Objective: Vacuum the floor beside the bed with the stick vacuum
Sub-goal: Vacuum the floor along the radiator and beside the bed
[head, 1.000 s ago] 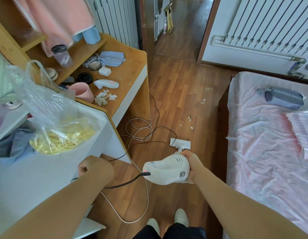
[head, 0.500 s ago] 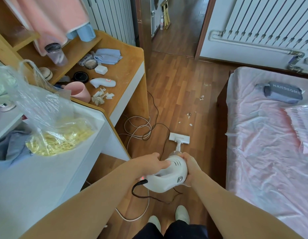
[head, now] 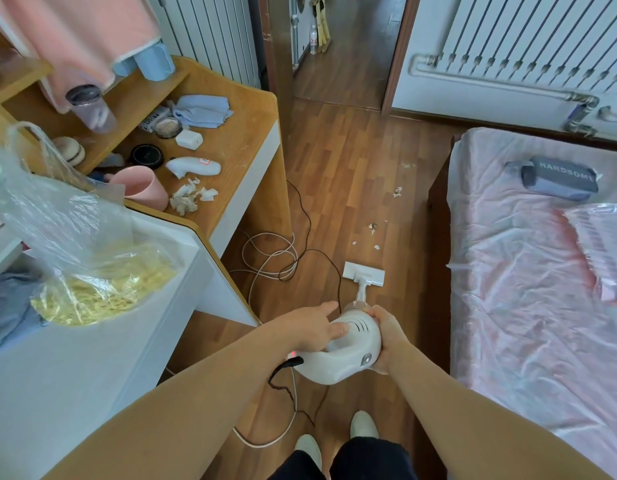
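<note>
I hold a white stick vacuum (head: 348,355) over the wooden floor (head: 345,174) between the desk and the bed (head: 528,289). My right hand (head: 386,336) grips the right side of its body. My left hand (head: 310,329) rests on top of the body, index finger stretched forward and thumb pressed on the casing. The vacuum's white floor head (head: 364,273) lies flat on the boards in front of me. Small white paper scraps (head: 373,227) are scattered on the floor just beyond the head, more scraps (head: 398,191) farther on. A black power cord (head: 283,372) leaves the vacuum's rear.
Loops of white and black cable (head: 272,258) lie on the floor by the wooden desk (head: 251,157) on the left. A white cabinet (head: 92,341) with a plastic bag (head: 75,244) stands near left. My feet (head: 334,434) stand below. An open doorway (head: 341,46) is ahead.
My left hand came off the cord near the cabinet and moved right onto the top of the vacuum body. The view has shifted slightly; the floor head stays about where it was.
</note>
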Tool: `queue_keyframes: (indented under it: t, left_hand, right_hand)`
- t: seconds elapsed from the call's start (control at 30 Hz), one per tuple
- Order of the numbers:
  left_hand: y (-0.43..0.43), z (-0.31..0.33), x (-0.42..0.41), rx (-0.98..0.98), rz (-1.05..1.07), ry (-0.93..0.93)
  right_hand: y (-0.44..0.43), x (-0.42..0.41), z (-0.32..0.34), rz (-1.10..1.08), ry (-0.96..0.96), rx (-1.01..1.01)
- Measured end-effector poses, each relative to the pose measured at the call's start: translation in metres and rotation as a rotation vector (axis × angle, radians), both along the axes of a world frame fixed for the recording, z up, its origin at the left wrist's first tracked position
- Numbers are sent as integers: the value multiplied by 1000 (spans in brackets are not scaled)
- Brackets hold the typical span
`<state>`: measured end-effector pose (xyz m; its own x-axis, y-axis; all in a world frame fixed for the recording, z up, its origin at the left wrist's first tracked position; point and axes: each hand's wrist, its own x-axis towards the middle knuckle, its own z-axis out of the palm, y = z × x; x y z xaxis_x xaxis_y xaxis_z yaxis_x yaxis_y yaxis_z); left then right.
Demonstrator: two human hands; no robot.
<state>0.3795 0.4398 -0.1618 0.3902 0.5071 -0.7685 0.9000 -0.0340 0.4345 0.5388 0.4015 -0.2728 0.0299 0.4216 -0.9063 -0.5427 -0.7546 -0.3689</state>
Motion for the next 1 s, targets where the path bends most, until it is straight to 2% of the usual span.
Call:
queue_keyframes:
  t: [0.2, 0.57, 0.73, 1.0]
  left_hand:
    - [17, -4, 23, 2, -59, 32]
    - [89, -15, 86, -15, 14, 75]
    - [131, -14, 114, 46, 59, 82]
    - [156, -14, 141, -22, -50, 154]
  right_hand:
    - [23, 23, -3, 45, -13, -6]
    - [102, 84, -9, 68, -2, -38]
    - [146, 110, -2, 78, -6, -11]
    - [166, 137, 1, 77, 38, -83]
